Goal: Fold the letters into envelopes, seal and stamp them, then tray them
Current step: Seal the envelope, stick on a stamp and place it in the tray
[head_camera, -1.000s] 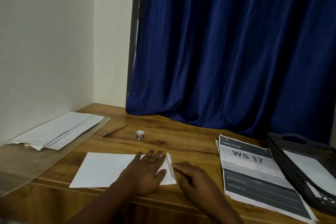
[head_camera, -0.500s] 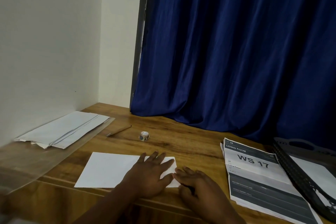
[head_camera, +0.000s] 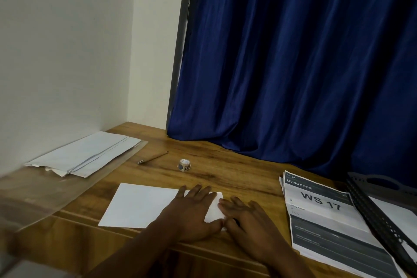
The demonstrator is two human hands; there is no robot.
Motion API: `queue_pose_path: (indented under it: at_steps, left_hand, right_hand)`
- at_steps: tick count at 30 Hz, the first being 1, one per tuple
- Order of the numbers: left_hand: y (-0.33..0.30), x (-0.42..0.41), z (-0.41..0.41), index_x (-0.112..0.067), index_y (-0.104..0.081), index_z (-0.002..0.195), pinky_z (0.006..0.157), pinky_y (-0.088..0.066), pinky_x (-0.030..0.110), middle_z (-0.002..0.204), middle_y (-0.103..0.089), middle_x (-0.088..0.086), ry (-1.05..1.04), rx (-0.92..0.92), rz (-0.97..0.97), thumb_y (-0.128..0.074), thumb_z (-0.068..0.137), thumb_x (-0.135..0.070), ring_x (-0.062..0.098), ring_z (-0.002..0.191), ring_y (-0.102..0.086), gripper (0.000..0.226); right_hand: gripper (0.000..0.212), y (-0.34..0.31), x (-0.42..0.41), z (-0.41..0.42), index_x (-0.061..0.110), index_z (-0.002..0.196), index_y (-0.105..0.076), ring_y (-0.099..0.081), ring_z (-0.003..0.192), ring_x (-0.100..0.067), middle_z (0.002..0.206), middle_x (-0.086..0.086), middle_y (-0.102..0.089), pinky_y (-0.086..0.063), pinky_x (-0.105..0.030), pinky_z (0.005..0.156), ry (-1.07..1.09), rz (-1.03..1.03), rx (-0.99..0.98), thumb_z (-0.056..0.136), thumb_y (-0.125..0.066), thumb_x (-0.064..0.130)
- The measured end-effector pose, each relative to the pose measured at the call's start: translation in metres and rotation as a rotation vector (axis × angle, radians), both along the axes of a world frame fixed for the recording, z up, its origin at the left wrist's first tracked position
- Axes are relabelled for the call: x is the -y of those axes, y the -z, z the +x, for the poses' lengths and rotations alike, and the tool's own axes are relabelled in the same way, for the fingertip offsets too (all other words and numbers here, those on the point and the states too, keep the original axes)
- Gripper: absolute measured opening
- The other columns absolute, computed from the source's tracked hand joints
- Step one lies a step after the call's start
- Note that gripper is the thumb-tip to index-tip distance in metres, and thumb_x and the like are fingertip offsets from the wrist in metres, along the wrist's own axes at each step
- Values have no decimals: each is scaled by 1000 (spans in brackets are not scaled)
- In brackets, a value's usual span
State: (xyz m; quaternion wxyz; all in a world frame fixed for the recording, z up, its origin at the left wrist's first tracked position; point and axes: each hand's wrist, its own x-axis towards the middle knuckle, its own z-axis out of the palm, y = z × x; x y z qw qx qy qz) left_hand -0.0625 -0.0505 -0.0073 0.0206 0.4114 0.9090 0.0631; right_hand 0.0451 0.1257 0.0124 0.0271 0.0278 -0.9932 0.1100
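Wooden desk [head_camera: 237, 178] in a corner, white wall on the left, dark blue curtain [head_camera: 293, 63] behind. Going left to right: a loose stack of white envelopes [head_camera: 85, 158], then the flat white sheet of letter paper [head_camera: 140, 206] lying long-ways across the front edge. Left hand [head_camera: 194, 212] is pressed flat on its right end, fingers spread. Right hand [head_camera: 250, 216] sits flat too, fingertips just touching that same right edge. So the fold probably runs from that end leftward. Dark mesh plastic tray [head_camera: 383, 210] waits far right.
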Motion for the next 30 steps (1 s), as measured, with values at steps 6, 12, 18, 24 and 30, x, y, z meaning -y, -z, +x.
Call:
queue_pose_path:
  at_steps: [6, 12, 18, 24, 30]
  left_hand:
    - [0, 0, 2, -27, -7, 164, 127, 3, 49, 172, -2, -7, -4, -8, 44, -27, 94, -77, 13, 158, 3, 88]
    - [0, 0, 1, -26, -7, 164, 128, 2, 47, 172, -2, -7, 1, -15, 43, -27, 98, -71, 11, 158, 4, 82]
    - [-2, 13, 8, -40, -36, 153, 123, -28, 37, 160, -34, -19, 30, 58, 577, -47, 98, -55, 2, 149, -26, 58]
    - [-16, 58, 28, -49, -51, 136, 113, -40, 31, 141, -45, -36, 48, -117, 701, -59, 91, -66, -6, 135, -39, 49]
    - [-12, 155, 22, -56, -14, 154, 124, -7, 31, 162, -9, -33, -66, -15, 201, -58, 72, -91, -6, 148, -4, 100]
  right_hand:
    - [53, -1, 11, -18, 31, 159, -29, -18, 154, -8, 166, 14, -26, -13, -44, 126, 37, -9, -19, 106, -25, 37]
    - [71, 7, 12, 8, 38, 159, -24, -6, 153, 3, 166, 23, -15, -6, -37, 127, 38, -56, 13, 96, -6, 67]
    - [115, 5, 11, 24, 37, 162, -5, 5, 155, -1, 169, 21, 1, -3, -41, 128, -27, 92, 108, 63, 4, 93]
    - [122, -8, 17, 23, 39, 161, -2, 4, 156, -5, 169, 19, 4, -3, -38, 127, 23, 131, 208, 54, -4, 96]
    - [98, 4, 15, 35, 43, 160, -2, 4, 155, -2, 168, 23, 6, -3, -35, 127, 9, 192, 128, 80, -23, 94]
